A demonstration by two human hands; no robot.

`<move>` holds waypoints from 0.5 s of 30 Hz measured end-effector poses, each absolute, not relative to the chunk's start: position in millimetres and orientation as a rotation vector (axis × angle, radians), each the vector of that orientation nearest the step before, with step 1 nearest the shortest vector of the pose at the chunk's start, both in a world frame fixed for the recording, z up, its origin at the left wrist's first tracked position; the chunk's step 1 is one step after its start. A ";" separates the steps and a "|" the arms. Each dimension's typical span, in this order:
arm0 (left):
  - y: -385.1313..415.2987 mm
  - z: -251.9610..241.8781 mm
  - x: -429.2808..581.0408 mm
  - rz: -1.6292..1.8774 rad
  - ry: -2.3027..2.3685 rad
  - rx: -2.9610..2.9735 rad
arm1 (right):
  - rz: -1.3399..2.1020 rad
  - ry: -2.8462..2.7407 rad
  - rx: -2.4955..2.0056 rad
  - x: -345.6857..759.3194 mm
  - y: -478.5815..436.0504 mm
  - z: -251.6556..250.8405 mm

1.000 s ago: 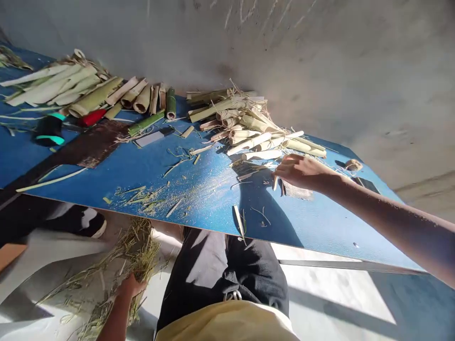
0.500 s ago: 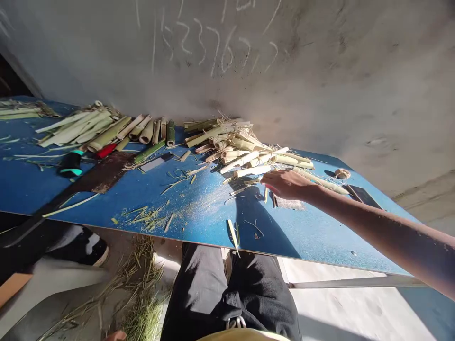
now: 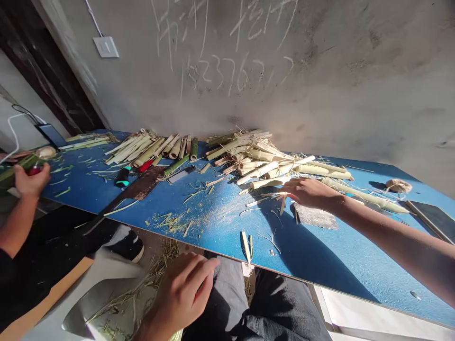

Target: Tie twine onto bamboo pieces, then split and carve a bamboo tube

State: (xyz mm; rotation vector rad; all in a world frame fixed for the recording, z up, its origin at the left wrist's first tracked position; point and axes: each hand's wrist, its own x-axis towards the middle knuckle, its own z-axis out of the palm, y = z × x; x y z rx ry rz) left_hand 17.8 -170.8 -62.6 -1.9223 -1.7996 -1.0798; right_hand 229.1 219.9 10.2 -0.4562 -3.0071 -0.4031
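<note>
Apparently picking at thin, pale bamboo slivers (image 3: 256,202), right hand (image 3: 307,192) there, left hand (image 3: 185,286) curled well apart, can't tell if either grips anything; calls for a low pinch.

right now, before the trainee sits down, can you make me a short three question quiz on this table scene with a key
1. True or false: the wearer's left hand holds the cleaver.
2. Fill in: the right hand is at the near side of a pile of cut ____.
3. Which is farther right in the picture: the wall switch or the ball of twine?

Key:
1. False; it shows below the near edge of the table, away from the cleaver.
2. Bamboo.
3. The ball of twine.
</note>
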 end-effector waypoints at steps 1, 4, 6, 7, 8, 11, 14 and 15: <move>-157.0 -54.1 27.6 -1.061 -1.754 -1.968 | -0.377 -3.049 -0.428 226.2 219.0 11.0; -117.8 -50.7 45.1 -0.866 -1.720 -2.157 | -0.309 -3.122 -0.424 226.5 213.2 24.8; -100.3 -59.6 47.8 -0.711 -1.749 -2.260 | -0.314 -3.081 -0.543 241.1 208.1 48.0; -96.2 -65.5 46.4 -0.657 -1.755 -2.293 | -0.326 -3.058 -0.618 254.3 205.1 63.3; -95.4 -71.6 43.2 -0.624 -1.742 -2.322 | -0.349 -3.013 -0.713 271.5 201.7 79.8; -108.8 -88.3 21.1 -0.623 -1.703 -2.281 | -0.446 -2.791 -0.992 339.9 189.1 123.1; -129.0 -93.3 -13.0 -0.753 -1.777 -2.158 | -0.524 -2.609 -1.204 412.9 179.5 135.4; -134.2 -90.3 -23.1 -0.822 -1.825 -2.109 | -0.548 -2.571 -1.279 433.9 178.3 131.5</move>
